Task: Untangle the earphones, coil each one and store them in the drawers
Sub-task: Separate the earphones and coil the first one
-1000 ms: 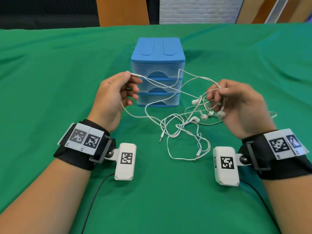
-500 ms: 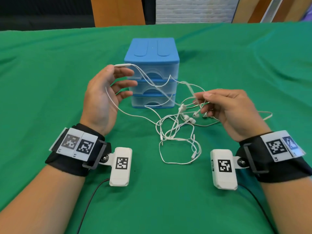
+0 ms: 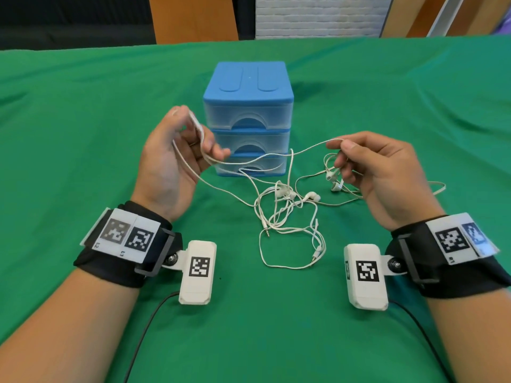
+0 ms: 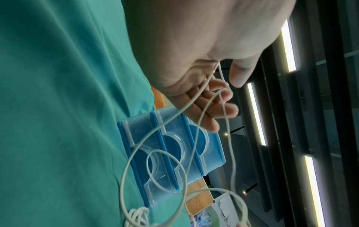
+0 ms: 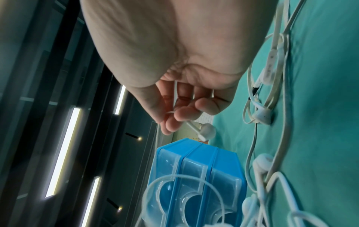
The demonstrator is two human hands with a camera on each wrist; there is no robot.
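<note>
Both hands are raised above the counter (image 3: 83, 134). The left hand (image 3: 168, 164), palm turned inward, pinches the earphones (image 3: 287, 214) cord at its fingers; the right hand (image 3: 378, 172), knuckles up, pinches another strand. The tangle lies before the drawers (image 3: 249, 120).

Green cloth (image 3: 83, 134) lying over the bench. Beyond the far edge: white brick wall (image 3: 318, 15) showing centre, wooden panels (image 3: 193, 17) standing alongside, dark area far left. Long ceiling lights (image 4: 256, 113) glowing overhead.
</note>
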